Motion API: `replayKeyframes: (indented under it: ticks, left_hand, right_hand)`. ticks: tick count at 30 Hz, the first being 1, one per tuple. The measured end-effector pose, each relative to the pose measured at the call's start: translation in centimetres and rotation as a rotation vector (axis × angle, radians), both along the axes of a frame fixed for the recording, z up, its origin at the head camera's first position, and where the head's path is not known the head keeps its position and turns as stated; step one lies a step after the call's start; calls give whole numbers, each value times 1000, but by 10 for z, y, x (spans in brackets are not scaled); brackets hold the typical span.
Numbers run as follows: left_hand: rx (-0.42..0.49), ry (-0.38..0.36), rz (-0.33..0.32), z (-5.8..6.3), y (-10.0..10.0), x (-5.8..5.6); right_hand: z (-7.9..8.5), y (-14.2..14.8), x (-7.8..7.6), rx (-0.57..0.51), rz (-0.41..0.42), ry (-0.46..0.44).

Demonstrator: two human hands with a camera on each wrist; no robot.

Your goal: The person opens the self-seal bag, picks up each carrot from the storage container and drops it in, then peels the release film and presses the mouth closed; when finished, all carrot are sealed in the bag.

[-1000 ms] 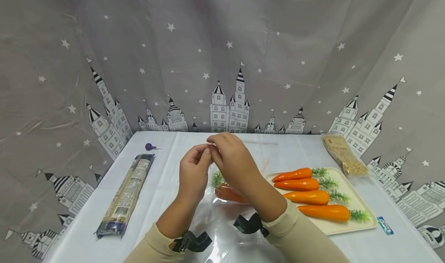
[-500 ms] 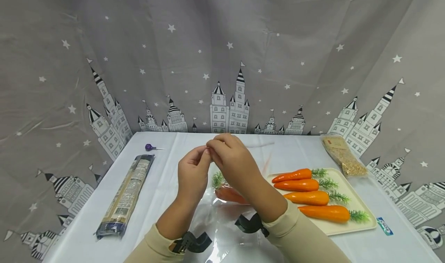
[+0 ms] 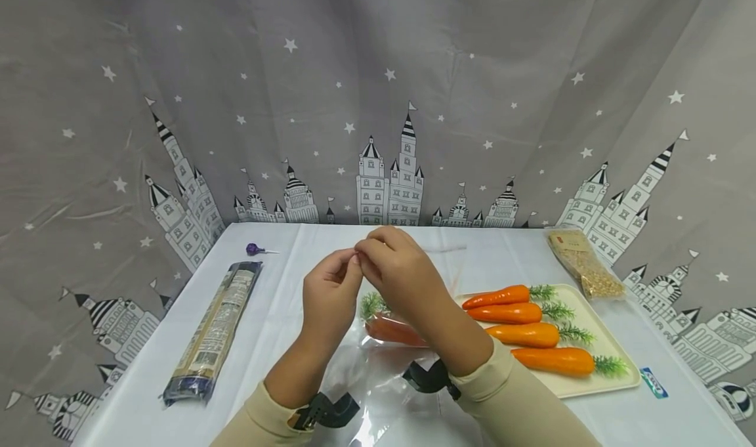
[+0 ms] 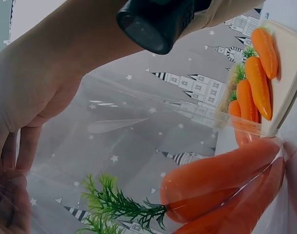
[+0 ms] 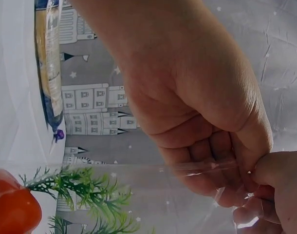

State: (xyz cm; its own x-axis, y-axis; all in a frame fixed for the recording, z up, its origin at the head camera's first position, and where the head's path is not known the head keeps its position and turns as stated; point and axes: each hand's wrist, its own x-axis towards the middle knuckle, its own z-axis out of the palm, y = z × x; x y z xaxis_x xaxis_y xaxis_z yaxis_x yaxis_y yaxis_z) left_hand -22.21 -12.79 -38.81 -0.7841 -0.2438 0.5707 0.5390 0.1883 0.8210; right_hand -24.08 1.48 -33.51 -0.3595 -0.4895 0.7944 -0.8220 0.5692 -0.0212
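Observation:
Both hands meet above the middle of the table and pinch the top edge of a clear plastic bag [image 4: 120, 124]. My left hand [image 3: 329, 296] has its thumb and fingertips against those of my right hand [image 3: 401, 276], which is bent over from the right. In the right wrist view, the bag's film passes between the fingers of the left hand [image 5: 202, 102]. Orange carrots [image 4: 207, 180] with green leafy tops are inside the bag, low down and seen through the plastic. In the head view, the right forearm partly hides these bagged carrots [image 3: 392, 331].
A cream tray [image 3: 567, 386] with several carrots [image 3: 525, 335] stands on the right. Behind it lies a bag of grain-like pieces [image 3: 585, 263]; a small blue-green packet [image 3: 653, 383] is beside it. On the left are a long packet [image 3: 215, 329] and a purple lollipop [image 3: 254, 249].
Both hands keep their pinch on the bag's top edge and shift only slightly. The other things stay where they were.

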Motion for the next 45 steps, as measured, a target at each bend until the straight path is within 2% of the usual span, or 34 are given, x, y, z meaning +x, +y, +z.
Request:
replayKeyframes:
  ticks: [13, 21, 30, 37, 45]
  left_hand:
    - [-118, 76, 15, 0, -1, -1]
    - [-183, 107, 21, 1, -2, -2]
    - [-183, 107, 4, 2, -2, -1]
    - [-171, 96, -15, 3, -2, 0]
    - [-163, 81, -27, 3, 0, 1]
  right_hand:
    - [-2, 4, -2, -7, -25, -24]
    - [-1, 7, -2, -20, -8, -26]
    - [-3, 8, 0, -73, 9, -141]
    - [-6, 8, 0, -116, 7, -197]
    - [-6, 7, 5, -144, -37, -324]
